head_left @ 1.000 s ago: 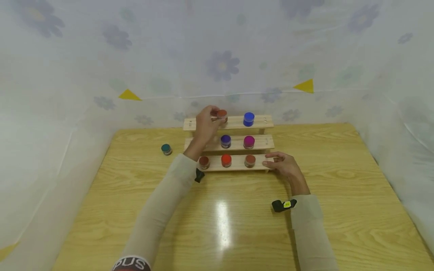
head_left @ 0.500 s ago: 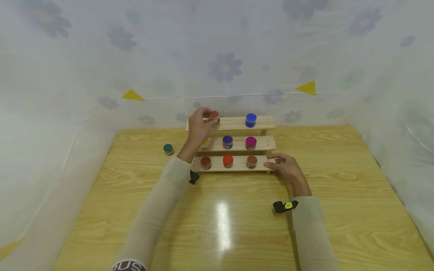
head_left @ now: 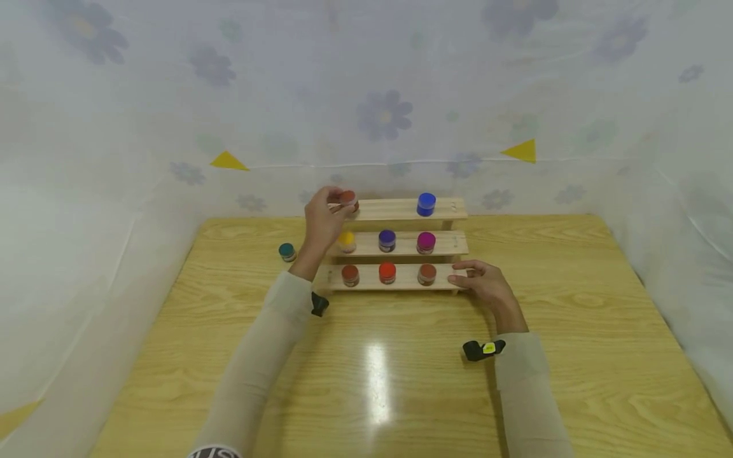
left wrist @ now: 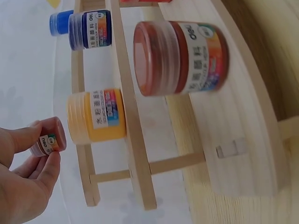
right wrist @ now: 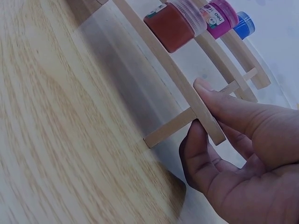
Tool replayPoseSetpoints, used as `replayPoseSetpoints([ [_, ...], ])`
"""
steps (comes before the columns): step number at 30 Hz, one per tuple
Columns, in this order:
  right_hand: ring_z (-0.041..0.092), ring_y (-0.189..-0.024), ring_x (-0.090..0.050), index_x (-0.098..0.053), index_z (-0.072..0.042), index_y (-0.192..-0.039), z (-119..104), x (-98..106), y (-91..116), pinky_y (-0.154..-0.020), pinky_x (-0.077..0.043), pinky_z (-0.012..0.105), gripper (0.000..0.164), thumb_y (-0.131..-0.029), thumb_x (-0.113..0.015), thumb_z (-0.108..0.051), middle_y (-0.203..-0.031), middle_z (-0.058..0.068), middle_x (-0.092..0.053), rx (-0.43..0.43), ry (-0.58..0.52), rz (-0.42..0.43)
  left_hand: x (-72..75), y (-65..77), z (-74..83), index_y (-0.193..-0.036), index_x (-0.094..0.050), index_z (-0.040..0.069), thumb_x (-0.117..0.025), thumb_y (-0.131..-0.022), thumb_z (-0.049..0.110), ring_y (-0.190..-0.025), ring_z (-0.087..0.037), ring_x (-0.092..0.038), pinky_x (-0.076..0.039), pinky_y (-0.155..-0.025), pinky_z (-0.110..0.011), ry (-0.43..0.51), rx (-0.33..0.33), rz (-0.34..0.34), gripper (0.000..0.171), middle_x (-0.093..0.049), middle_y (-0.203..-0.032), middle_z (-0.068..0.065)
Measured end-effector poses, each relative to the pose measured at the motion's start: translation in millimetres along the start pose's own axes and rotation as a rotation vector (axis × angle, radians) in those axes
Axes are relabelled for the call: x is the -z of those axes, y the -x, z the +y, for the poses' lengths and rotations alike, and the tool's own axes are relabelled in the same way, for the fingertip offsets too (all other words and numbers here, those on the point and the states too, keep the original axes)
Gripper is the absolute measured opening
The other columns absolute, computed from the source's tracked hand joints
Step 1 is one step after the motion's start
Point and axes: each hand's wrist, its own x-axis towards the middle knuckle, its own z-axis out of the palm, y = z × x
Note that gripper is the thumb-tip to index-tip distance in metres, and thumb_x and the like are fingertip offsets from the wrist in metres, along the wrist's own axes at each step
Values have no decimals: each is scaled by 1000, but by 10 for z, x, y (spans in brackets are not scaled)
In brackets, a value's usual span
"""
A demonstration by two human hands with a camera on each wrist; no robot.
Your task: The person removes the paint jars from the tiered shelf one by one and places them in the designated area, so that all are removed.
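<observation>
A three-step wooden rack [head_left: 389,208] stands on the table. My left hand [head_left: 322,222] pinches a reddish-brown paint jar [left wrist: 52,135] between thumb and fingers, by the left end of the top step. On that step's right part sits a blue jar [head_left: 426,204]. The middle step bears yellow [head_left: 346,242], dark purple [head_left: 387,240] and magenta [head_left: 426,242] jars. Along the bottom step are a dark brown jar [head_left: 350,275], a red jar [head_left: 387,273] and a reddish-brown one [right wrist: 173,28]. My right hand [head_left: 485,283] grips the bottom step's right end, thumb above, finger beneath.
A teal jar [head_left: 287,252] stands on the wood-grain table [head_left: 366,343], left of the rack. Behind the rack hangs a pale flowered sheet [head_left: 321,95] with yellow triangles on it, and similar pale sheets enclose both sides.
My left hand has carried the reddish-brown jar leftward along the top step, bringing the yellow jar into sight. The right hand keeps its hold on the rack.
</observation>
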Motion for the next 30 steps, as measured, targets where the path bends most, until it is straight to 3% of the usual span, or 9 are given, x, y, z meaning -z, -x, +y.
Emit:
replayPoseSetpoints([
  [6, 19, -94, -50, -58, -10, -127, 1, 6, -13, -82, -44, 25, 61, -78, -76, -43, -108, 5, -55, -4, 0, 3, 123, -14, -47, -119, -57, 0, -72, -84, 8, -108, -25, -60, -55, -93, -27, -5, 32, 23, 39, -62, -114, -17],
  [15, 16, -86, -48, -60, -10, -124, -3, 3, -30, -77, -45, 25, 58, -78, -77, -39, -96, 0, -55, 4, -21, 10, 307, -11, -154, -118, -56, -2, -70, -85, 8, -108, -27, -59, -55, -92, -27, -53, -42, 52, 38, -59, -115, -18],
  [30, 19, -97, -43, -58, -8, -128, -30, 15, -2, -80, -43, 26, 61, -79, -76, -40, -105, 3, -51, 9, -9, -7, 581, 25, -279, -118, -55, -3, -69, -85, 7, -106, -30, -61, -56, -91, -32, -108, -34, 101, 38, -58, -116, -20],
])
